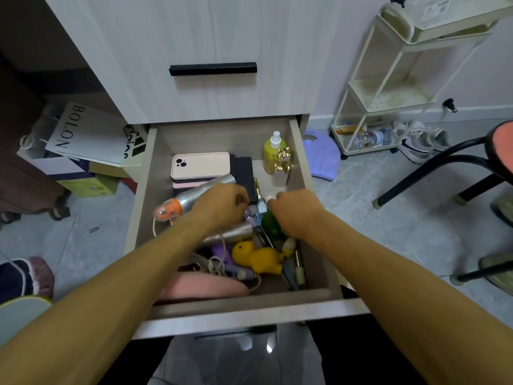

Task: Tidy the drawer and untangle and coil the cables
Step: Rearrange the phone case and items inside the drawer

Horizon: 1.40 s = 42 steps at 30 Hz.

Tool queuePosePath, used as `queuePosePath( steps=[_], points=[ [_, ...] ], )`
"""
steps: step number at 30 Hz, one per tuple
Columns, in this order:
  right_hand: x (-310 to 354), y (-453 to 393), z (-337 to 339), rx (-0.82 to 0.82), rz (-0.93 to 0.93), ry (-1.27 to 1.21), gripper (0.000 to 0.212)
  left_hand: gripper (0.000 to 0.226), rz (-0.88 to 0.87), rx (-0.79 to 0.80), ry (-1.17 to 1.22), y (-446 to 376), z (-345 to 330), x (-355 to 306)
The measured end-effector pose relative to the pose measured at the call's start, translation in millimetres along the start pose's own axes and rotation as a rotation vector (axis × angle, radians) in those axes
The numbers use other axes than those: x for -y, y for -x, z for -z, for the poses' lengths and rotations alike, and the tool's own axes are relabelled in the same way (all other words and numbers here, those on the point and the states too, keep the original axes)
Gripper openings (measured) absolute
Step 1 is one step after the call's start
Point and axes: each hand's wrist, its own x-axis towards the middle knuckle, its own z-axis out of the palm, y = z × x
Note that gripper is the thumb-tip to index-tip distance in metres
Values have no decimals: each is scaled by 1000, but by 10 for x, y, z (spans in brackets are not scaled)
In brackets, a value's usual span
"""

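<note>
Both hands reach into the open drawer [144,190] with their backs to the camera, so the fingertips are hidden. The left hand [222,207] curls its fingers down among small bluish and purple items at the drawer's middle, but whether it grips any of them cannot be told. The right hand [294,211] is curled likewise just beside it, above a green object [270,226], and its hold cannot be told either. Under the left wrist lie a silver spray can with an orange cap [191,200] and a second silver cylinder [236,234]. Nearer the person, tangled whitish cables [215,265] lie in the front part of the drawer, next to a yellow rubber duck [258,257] and a pink pouch [205,287]. Toward the back sit a stack of phone cases [200,166], a gold pen [257,187] and a yellow spray bottle [273,154] in the right rear corner. Outside stand a cream trolley [388,87] and a paper bag marked BOLON [83,132].
</note>
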Motion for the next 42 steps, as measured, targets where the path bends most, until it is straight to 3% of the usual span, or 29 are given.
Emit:
queuePosePath(
  steps=[6, 10, 16, 25, 28, 31, 36, 42],
  points=[
    [-14, -519, 32, 189, -168, -262, 31, 33, -187, 152, -254, -731, -72, 76],
    [57, -674, -219, 130, -286, -469, 24, 46, -238, 215, -485, -1046, -179, 79],
    [88, -782, -338, 130, -384, -553, 21, 35, -290, 265, -625, -1172, -296, 98],
    [44, -854, -372, 110, -422, -521, 19, 31, -378, 198, -378, -1070, -108, 374],
    [94, -772, -350, 51, -430, -464, 17, 29, -304, 190, -249, -867, 1, 506],
    [107, -728, -309, -18, -458, -443, 17, 19, -219, 83, -55, -668, 110, 524],
    [166, -761, -368, 30, -473, -487, 22, 17, -42, -144, 237, -513, 244, 429],
    [155, -856, -344, 96, -512, -578, 23, 13, 141, -264, 478, -515, 128, 343]
  ],
)
